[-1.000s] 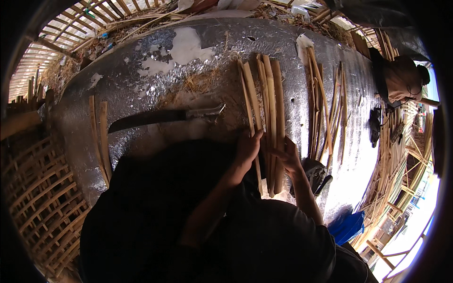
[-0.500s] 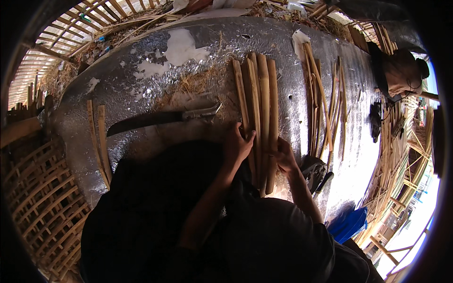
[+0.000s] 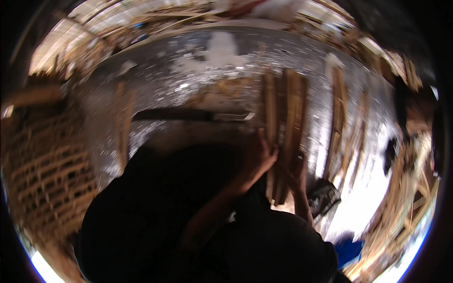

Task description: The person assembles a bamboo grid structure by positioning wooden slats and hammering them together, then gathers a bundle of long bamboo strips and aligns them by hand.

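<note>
The bamboo strips point(image 3: 284, 127) under my fingers look dry, matt, fibrous; the sheet point(image 3: 198, 75) at twelve o'clock gleams scuffed, silvery metal.

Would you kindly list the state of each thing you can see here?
Bamboo strips: bundled, lying flat, held at the near end.
Knife: lying flat, untouched.
Left hand: on the strips.
Right hand: on the strips.
Side strips: lying loose.

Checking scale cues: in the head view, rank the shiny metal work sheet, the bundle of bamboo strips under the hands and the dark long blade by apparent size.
1. Shiny metal work sheet.
2. Bundle of bamboo strips.
3. Dark long blade, though blur makes the last two close.
</note>
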`<act>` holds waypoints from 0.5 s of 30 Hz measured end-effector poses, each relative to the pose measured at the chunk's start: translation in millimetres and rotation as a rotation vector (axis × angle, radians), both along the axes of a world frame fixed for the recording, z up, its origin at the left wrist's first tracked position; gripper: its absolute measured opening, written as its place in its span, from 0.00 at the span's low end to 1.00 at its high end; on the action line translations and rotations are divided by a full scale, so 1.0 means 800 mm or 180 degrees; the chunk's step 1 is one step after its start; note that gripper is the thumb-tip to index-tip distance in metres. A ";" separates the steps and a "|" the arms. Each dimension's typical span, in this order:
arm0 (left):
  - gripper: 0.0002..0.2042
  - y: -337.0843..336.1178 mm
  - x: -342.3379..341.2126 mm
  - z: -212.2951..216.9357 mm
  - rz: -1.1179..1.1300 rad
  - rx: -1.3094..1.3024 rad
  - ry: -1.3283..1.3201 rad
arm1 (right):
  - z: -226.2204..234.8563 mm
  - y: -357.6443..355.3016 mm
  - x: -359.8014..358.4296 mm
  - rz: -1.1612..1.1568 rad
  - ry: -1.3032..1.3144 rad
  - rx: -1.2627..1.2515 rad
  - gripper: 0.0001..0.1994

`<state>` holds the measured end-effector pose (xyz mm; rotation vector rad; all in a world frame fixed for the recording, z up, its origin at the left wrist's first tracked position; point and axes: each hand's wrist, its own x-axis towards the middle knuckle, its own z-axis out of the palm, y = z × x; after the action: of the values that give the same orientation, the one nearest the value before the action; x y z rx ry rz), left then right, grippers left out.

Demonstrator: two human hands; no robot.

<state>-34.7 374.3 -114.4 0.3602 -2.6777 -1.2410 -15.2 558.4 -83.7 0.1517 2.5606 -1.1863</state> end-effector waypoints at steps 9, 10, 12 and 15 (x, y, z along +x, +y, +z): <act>0.25 -0.300 -0.202 0.255 -0.1927 -0.0191 -0.2075 | 0.004 -0.052 -0.003 0.0653 0.1250 0.1065 0.55; 0.20 -0.360 -0.206 0.237 -0.1515 -0.0454 -0.1716 | 0.013 -0.061 -0.008 0.0487 0.1132 0.1032 0.56; 0.15 -0.473 -0.176 0.241 -0.0569 -0.1368 -0.1200 | 0.015 -0.079 -0.007 0.0250 0.1096 0.1298 0.59; 0.33 -0.557 -0.113 0.222 0.0374 -0.1595 -0.2408 | 0.044 -0.094 -0.010 -0.0026 0.0482 0.1303 0.61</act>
<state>-124.8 -71.2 63.0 1.0515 -3.3613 -0.3879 -23.3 483.3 -48.7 0.1684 2.9101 -0.6836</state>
